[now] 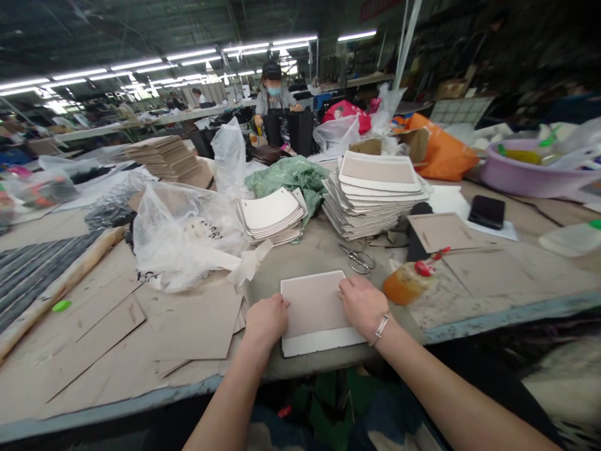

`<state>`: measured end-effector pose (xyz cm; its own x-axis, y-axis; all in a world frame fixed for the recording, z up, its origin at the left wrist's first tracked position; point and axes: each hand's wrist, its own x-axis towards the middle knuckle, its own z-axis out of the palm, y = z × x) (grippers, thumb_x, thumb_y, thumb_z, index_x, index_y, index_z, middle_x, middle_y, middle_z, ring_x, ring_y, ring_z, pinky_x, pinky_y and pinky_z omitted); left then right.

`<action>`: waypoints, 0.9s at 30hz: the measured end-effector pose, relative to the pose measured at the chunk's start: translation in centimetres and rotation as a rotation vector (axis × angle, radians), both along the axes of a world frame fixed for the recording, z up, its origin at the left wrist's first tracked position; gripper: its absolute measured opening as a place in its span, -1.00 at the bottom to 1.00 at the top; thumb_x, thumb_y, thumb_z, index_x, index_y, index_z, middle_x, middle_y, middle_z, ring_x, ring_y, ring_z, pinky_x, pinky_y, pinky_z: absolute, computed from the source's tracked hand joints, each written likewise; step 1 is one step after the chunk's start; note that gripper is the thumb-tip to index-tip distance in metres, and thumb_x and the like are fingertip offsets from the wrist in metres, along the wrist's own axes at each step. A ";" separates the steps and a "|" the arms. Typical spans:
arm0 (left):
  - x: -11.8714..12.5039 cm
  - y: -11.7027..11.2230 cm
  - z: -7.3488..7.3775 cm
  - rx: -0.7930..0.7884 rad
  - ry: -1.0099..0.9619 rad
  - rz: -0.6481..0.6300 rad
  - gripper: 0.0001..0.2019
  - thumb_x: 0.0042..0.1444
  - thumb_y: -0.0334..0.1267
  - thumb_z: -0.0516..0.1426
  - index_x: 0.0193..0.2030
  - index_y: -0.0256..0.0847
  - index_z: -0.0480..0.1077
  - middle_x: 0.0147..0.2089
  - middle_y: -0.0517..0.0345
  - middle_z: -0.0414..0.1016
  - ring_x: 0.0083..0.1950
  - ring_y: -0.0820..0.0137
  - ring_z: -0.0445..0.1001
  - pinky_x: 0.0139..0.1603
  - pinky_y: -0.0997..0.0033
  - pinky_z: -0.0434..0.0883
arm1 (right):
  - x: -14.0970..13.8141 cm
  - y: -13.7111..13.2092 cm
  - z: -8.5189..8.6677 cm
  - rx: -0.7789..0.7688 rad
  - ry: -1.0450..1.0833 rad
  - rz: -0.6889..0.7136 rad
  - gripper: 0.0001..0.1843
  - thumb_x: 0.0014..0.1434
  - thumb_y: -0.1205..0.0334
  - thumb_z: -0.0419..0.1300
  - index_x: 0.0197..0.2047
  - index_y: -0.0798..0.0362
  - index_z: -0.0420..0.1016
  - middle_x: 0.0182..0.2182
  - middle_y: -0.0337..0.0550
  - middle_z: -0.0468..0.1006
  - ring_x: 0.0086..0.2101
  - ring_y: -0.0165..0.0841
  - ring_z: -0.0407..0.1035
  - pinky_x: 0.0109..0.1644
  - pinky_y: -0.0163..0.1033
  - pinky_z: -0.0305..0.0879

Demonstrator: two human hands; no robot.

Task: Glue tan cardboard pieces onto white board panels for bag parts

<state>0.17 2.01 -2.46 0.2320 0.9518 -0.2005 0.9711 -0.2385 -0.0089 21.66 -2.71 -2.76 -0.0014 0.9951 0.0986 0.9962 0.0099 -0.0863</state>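
Nearest: left hand (267, 319) curled, right hand (364, 307) flat, both pressing card panel (313, 310) at bench (305, 250) edge; I judge uneven pressure could skew it.

Head camera looked forward and down, close over my left hand (265, 319), right hand (362, 305) and the surface (319, 250).

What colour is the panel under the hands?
The panel is beige with a white border, best seen in the head view.
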 end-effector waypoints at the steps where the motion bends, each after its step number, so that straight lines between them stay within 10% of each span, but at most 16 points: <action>1: 0.0 0.0 0.0 -0.001 0.005 -0.003 -0.65 0.22 -0.11 -0.14 -0.25 -0.20 0.41 -0.29 -0.06 0.55 -0.24 0.15 0.53 -0.27 0.21 0.40 | -0.8 -0.1 -0.3 0.006 0.039 0.066 -0.84 0.19 0.28 0.06 -0.18 0.08 0.41 -0.19 -0.03 0.48 -0.14 -0.24 0.33 -0.10 -0.20 0.24; 9: 0.1 0.3 0.3 0.014 0.032 -0.039 -0.68 0.22 -0.14 -0.12 -0.26 -0.20 0.41 -0.31 -0.05 0.56 -0.27 0.16 0.54 -0.29 0.24 0.39 | -5.2 0.2 -2.6 -0.097 0.284 0.424 -0.24 0.21 -0.22 -0.13 0.31 0.12 0.01 0.31 0.00 -0.12 0.28 -0.19 -0.32 0.32 -0.01 -0.32; 21: 0.3 -0.9 0.8 0.138 -0.016 0.054 -0.74 0.19 -0.13 -0.06 -0.21 -0.24 0.34 -0.31 -0.04 0.51 -0.25 0.18 0.50 -0.27 0.26 0.37 | -0.6 0.1 -2.7 -0.112 0.082 0.162 -0.19 0.20 -0.19 -0.10 0.33 0.20 -0.07 0.31 0.05 -0.18 0.28 -0.17 -0.32 0.31 0.03 -0.26; 27: 2.6 -2.4 0.2 0.292 -0.188 -0.154 -0.55 0.19 -0.09 -0.04 0.15 -0.31 0.17 0.13 -0.14 0.32 0.16 0.19 0.28 0.12 0.24 0.24 | -0.7 0.1 -3.6 -0.049 0.046 0.186 -0.20 0.20 -0.20 -0.13 0.31 0.21 -0.01 0.30 0.07 -0.12 0.27 -0.15 -0.25 0.28 0.06 -0.19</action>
